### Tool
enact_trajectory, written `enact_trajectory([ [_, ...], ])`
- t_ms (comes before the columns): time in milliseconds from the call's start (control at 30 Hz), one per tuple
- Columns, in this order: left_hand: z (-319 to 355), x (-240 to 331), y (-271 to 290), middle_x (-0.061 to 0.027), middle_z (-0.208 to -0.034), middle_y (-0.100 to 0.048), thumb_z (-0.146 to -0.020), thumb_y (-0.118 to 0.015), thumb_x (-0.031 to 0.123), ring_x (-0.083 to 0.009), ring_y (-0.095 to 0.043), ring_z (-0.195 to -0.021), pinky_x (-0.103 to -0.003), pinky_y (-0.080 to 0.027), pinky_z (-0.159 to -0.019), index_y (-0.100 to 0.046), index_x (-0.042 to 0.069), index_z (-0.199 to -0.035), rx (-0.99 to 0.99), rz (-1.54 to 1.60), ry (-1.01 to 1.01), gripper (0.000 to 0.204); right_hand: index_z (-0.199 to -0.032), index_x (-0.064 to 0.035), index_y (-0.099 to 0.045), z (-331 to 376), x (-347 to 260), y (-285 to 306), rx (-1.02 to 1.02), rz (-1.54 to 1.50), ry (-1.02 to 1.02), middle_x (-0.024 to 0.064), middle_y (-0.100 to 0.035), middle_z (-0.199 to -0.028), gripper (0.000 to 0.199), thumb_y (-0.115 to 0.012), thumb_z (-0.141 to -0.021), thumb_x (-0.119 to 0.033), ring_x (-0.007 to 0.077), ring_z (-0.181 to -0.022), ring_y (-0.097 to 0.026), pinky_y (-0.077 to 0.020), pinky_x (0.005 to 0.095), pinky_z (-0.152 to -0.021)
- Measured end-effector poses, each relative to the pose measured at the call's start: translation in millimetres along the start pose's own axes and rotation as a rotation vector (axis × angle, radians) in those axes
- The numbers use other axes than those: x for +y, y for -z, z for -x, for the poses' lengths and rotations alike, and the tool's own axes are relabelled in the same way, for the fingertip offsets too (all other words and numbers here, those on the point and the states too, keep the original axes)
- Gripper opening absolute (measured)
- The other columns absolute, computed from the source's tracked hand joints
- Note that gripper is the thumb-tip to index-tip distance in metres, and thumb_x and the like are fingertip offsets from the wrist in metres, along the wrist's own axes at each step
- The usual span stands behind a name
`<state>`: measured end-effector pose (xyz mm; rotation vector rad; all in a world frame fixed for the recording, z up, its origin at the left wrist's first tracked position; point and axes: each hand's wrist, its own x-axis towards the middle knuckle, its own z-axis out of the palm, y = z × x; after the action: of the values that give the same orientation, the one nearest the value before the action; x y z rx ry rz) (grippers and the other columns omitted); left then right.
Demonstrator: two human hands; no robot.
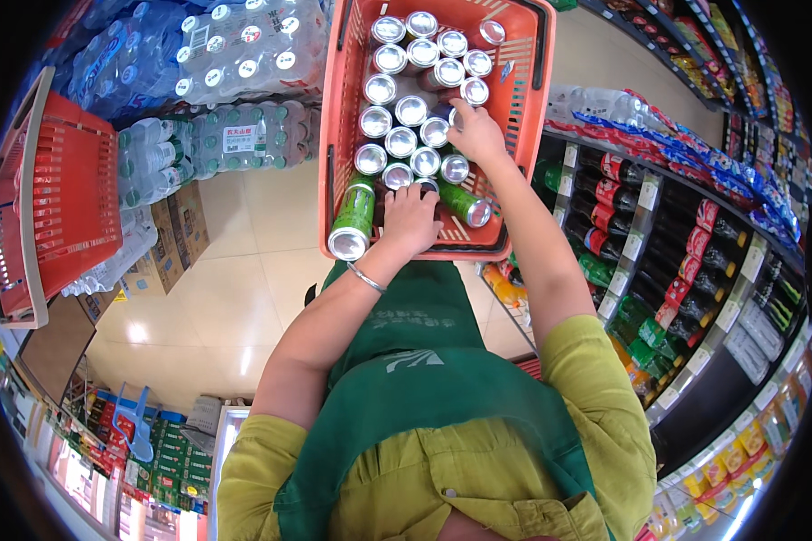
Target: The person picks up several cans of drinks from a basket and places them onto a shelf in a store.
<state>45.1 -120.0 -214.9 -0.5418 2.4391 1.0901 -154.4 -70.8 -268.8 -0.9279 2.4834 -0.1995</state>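
Left hand [410, 219] lies knuckles-up over the near end of the orange basket [525, 99], its fingers curled down among the cans; what they close on is hidden beneath the hand, so I cannot tell whether they grip a can or only rest there. A thin bracelet [366, 278] rings that wrist. Right hand [475, 133] reaches further in, fingers bent down onto the tops of the upright cans [412, 110]; its palm covers whatever it touches, and its grip cannot be made out either.

Silver-topped cans stand packed in rows from the far end of the basket down to the two hands. One green can [353, 219] lies on its side just left of the left hand, its lid pointing over the near rim. Another lying green can [466, 205] sits between the two hands, close by the left hand's fingers. The basket's far edge is cut off by the top of the picture.

Bare basket floor shows along the right wall, beside the right forearm, and at the near right corner. A green apron [424, 361] sits right under the near rim. Shelves of dark bottles [686, 243] stand close on the right; wrapped packs of water bottles [235, 45] and a red basket [63, 198] lie to the left, with open tiled floor [235, 279] between them and the basket.
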Motion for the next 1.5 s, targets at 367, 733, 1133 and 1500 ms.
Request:
enact_trajectory([
  [367, -18, 1, 9, -0.0105, -0.102, -0.061, -0.078, -0.067, 0.027, -0.0300, -0.054, -0.102, -0.040, -0.041, -0.089, -0.066, 0.009, -0.093, 0.313, 0.478, -0.057, 0.024, -0.117, -0.0181, -0.053, 68, -3, 62, 0.194, -0.101, 0.146, 0.0171, -0.054, -0.103, 0.051, -0.063, -0.070, -0.001, 0.0354, -0.091, -0.059, -0.0485, 0.0410, -0.078],
  [733, -25, 73, 49, -0.0061, -0.112, -0.055, -0.090, -0.055, 0.040, -0.0185, -0.054, -0.105, -0.040, -0.043, -0.092, -0.044, 0.010, -0.120, 0.190, 1.931, 0.140, 0.043, -0.107, -0.0123, -0.038, 173, -17, 76, 0.627, -0.435, 0.472, 0.0235, -0.045, -0.121, 0.058, -0.066, -0.063, 0.012, 0.0400, -0.110, -0.050, -0.0451, 0.0426, -0.089],
  [1133, -17, 81, 53, -0.0086, -0.108, -0.059, -0.090, -0.055, 0.040, -0.0202, -0.058, -0.102, -0.038, -0.045, -0.092, -0.045, 0.006, -0.115, 0.194, 1.942, 0.024, 0.043, -0.107, -0.0111, -0.033, 180, -17, 81, 0.715, -0.480, 0.490, 0.0242, -0.046, -0.122, 0.059, -0.071, -0.066, 0.007, 0.0402, -0.108, -0.052, -0.0457, 0.0425, -0.090],
  [1500, -5, 92, 51, -0.0106, -0.096, -0.062, -0.091, -0.049, 0.046, -0.0227, -0.062, -0.089, -0.039, -0.051, -0.081, -0.049, 0.003, -0.110, 0.096, 1.992, 0.056, 0.047, -0.103, -0.0123, -0.042, 191, -35, 85, 0.671, -0.508, 0.597, 0.0212, -0.044, -0.122, 0.053, -0.074, -0.064, 0.003, 0.0394, -0.109, -0.050, -0.0456, 0.0414, -0.090],
])
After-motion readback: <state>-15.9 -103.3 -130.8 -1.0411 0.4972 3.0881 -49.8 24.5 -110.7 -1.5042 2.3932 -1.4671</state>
